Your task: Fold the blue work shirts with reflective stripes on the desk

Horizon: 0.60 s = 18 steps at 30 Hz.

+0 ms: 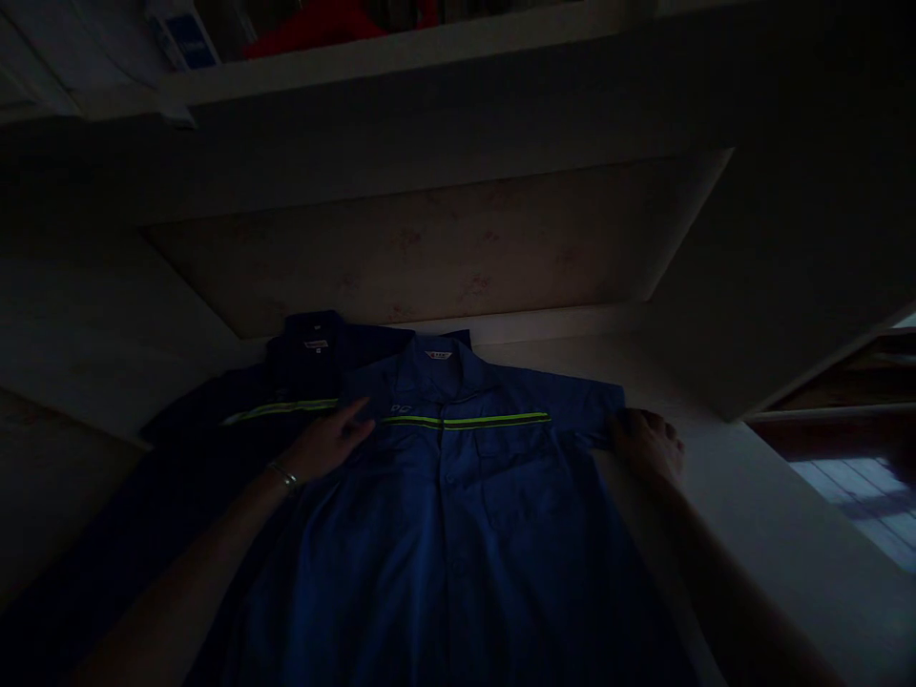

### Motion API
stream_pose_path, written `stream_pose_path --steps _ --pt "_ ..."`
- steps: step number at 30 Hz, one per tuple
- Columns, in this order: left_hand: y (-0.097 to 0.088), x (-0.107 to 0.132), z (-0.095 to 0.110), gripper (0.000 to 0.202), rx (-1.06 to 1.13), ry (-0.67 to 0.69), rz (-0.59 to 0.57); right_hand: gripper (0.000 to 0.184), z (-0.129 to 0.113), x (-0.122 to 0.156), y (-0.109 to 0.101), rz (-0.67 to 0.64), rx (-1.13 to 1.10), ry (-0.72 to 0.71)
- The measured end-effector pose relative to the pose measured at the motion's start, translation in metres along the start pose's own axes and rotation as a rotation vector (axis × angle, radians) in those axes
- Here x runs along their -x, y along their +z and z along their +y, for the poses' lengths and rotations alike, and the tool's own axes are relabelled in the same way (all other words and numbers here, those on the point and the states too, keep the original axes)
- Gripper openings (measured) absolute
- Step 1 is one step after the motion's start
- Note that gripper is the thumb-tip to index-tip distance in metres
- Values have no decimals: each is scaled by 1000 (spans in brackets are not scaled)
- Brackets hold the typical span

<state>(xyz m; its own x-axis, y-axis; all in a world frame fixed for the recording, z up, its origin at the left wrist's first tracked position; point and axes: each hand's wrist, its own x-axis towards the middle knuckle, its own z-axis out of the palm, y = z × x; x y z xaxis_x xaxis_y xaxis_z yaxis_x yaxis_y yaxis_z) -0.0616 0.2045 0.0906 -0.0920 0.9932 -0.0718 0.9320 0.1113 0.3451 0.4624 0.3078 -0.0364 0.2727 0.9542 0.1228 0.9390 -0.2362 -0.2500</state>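
Note:
A blue short-sleeved work shirt lies spread out, front side up, with a yellow-green stripe across its chest and its collar pointing away from me. My left hand is over the shirt's left-hand shoulder area, fingers stretched out and apart, and a bracelet is on that wrist. At the end of the right-hand sleeve rests my right hand, its fingers slightly bent on the white surface and its thumb side against the cuff. Under the blue shirt's left part lies a darker navy shirt with a similar stripe.
The shirts lie on a white surface inside a dim cabinet-like recess. Its back panel has a floral pattern. Overhead runs a shelf edge, with a red item and a white-and-blue box above it.

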Motion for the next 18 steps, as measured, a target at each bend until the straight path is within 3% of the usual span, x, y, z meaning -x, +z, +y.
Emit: stream_pose_path --steps 1,4,8,11,14,18 --pt "10 -2 8 64 27 22 -13 62 0 0 0 -1 -14 5" --pt "45 -9 16 65 -19 21 91 64 1 -1 0 -19 -69 34" --pt "90 -12 1 59 -111 47 149 61 2 -19 0 -84 -108 138" --pt "112 -11 -14 59 -204 78 155 64 2 -49 -1 -148 -130 192" --pt "122 -12 -24 60 -326 115 201 63 0 -81 -3 -174 -66 68" --pt "123 -14 -27 58 -368 133 229 45 -6 -113 -6 -211 -10 -167"
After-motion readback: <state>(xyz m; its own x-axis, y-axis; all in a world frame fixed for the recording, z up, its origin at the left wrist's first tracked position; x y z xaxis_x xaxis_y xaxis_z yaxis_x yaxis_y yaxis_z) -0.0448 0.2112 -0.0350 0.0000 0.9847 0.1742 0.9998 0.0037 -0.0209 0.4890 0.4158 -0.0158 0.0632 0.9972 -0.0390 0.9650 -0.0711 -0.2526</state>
